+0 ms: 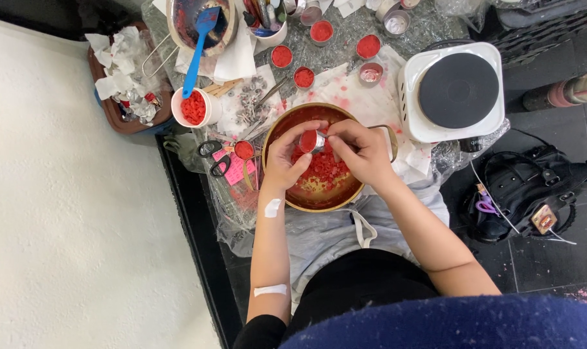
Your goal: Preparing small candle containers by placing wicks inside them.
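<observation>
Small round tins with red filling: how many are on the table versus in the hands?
On the table: 6, e.g.
Held tin between left hand and right hand: 1
Total: 7

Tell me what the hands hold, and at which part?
Both hands, left and right, hold a small metal cup of red wax by its sides, above the bowl.
</observation>
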